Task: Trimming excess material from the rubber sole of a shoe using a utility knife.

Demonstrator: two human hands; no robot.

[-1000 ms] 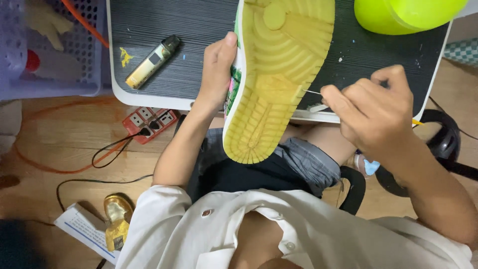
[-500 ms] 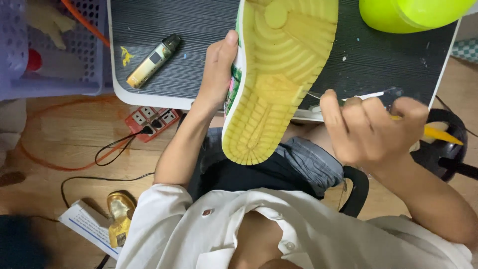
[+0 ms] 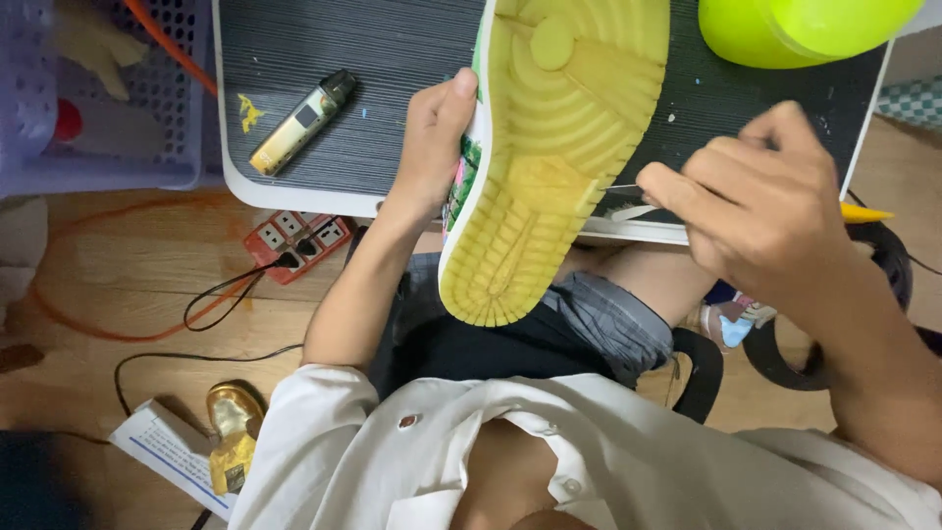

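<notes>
Left hand [image 3: 432,147] clamps the sneaker [image 3: 549,147] by its side, yellow sole up, long axis running from the desk [image 3: 392,59] out over its near edge. Right hand [image 3: 756,196] pinches a thin brush [image 3: 868,212], tip touching the sole's right edge.

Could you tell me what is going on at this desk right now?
A seated person holds a shoe sole-up over the edge of a dark desk. The left hand has its grip on the shoe's side. The right hand pinches a thin brush with a yellow handle, its tip at the edge of the yellow sole. A small gold device lies on the desk, and a lime green container sits at the far corner.
</notes>
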